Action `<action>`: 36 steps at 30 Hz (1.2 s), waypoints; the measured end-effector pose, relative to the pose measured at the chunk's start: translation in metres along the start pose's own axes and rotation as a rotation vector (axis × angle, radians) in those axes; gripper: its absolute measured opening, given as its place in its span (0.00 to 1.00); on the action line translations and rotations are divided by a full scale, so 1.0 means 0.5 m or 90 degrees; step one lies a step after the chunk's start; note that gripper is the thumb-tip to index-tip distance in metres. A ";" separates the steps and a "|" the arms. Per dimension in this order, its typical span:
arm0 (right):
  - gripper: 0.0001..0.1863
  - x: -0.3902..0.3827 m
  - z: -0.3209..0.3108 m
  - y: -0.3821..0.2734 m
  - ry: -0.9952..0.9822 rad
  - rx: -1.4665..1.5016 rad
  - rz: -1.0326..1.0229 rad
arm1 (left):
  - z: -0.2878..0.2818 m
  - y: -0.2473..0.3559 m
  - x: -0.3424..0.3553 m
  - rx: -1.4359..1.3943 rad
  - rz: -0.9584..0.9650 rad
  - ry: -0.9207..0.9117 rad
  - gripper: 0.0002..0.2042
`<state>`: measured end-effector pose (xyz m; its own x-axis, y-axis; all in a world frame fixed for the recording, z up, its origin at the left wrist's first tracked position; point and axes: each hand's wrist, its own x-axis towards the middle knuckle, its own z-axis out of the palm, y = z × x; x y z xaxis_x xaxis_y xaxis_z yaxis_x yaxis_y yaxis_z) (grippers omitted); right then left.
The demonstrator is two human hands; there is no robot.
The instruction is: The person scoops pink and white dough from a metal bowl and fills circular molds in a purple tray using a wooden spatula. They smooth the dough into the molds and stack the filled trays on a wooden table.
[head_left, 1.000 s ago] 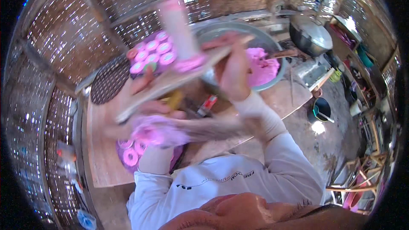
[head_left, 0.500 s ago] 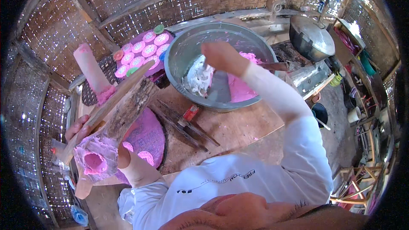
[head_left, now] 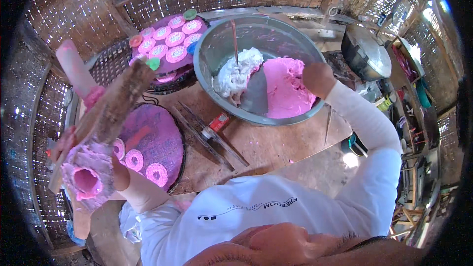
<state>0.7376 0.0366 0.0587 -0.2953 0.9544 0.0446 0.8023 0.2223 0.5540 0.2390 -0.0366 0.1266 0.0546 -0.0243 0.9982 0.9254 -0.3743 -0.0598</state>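
Observation:
My left hand (head_left: 121, 175) is wrapped around a wooden dough press (head_left: 101, 123), a rough block between long wooden bars. Pink dough coats the press's near end, around a round hole (head_left: 87, 183). A pale plunger (head_left: 75, 66) smeared pink sticks out of its far side. My right hand (head_left: 318, 80) is closed at the right edge of the pink dough (head_left: 286, 88) in a big grey basin (head_left: 209, 34), where a wooden handle showed earlier; its fingertips are hidden. Left of the pink dough lies white dough (head_left: 239, 71), with a thin stick (head_left: 234, 39) standing up in it.
Pink rosettes cover a round tray (head_left: 172, 22) at the back left. Nearer, another pink tray (head_left: 152, 135) carries several rings. Wooden tongs (head_left: 206, 135) and a red box (head_left: 219, 121) lie on the table. A lidded pot (head_left: 367, 51) stands beyond the basin, right.
My right hand has left the white dough and moved right to the pink dough's edge, leaving the stick standing. The press in my left hand has shifted left and lower, uncovering more of the near tray.

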 end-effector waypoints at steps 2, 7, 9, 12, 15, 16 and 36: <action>0.08 -0.021 -0.009 0.017 -0.023 0.036 0.014 | 0.022 -0.026 -0.030 0.127 -0.001 0.049 0.11; 0.07 -0.057 -0.184 0.031 -0.033 -0.050 0.017 | 0.042 0.001 0.010 0.105 0.062 -0.032 0.12; 0.07 -0.042 -0.249 0.028 -0.015 -0.090 0.000 | 0.039 0.030 0.005 0.121 0.021 -0.047 0.14; 0.07 -0.006 -0.237 0.023 0.068 -0.093 -0.062 | 0.051 0.033 0.009 0.072 0.019 -0.085 0.16; 0.06 0.108 -0.119 0.004 0.049 -0.117 -0.129 | 0.073 0.037 0.002 0.015 -0.024 -0.068 0.16; 0.07 0.146 -0.087 0.005 0.064 -0.099 -0.169 | 0.075 0.042 -0.001 0.014 -0.033 -0.070 0.16; 0.08 0.330 0.057 -0.047 -0.044 -0.250 -0.349 | 0.052 0.001 -0.061 0.091 -0.098 -0.115 0.16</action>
<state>0.6848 0.1943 0.0293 -0.5619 0.7375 -0.3748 0.2936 0.6013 0.7431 0.2474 -0.0117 0.0963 -0.0369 0.1940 0.9803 0.9707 -0.2263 0.0813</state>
